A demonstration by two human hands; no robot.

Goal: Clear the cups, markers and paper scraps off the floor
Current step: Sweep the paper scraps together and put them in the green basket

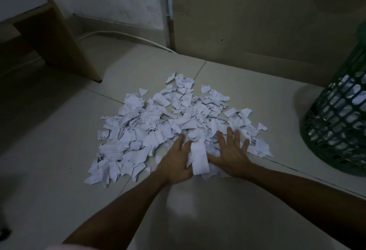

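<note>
A wide heap of torn white paper scraps [158, 122] lies on the pale tiled floor [59, 130]. My left hand [174, 160] rests palm down at the heap's near edge, fingers pushed under the scraps. My right hand [231, 148] lies flat on the scraps just to the right, fingers spread. A longer white strip [200, 158] lies between the two hands, partly over my left fingers. No cups or markers are in view.
A green mesh basket [336, 122] holding white paper stands at the right. A wooden furniture leg [65, 37] stands at the back left. A wall with a white cable [126, 36] and a door [257, 21] close off the back.
</note>
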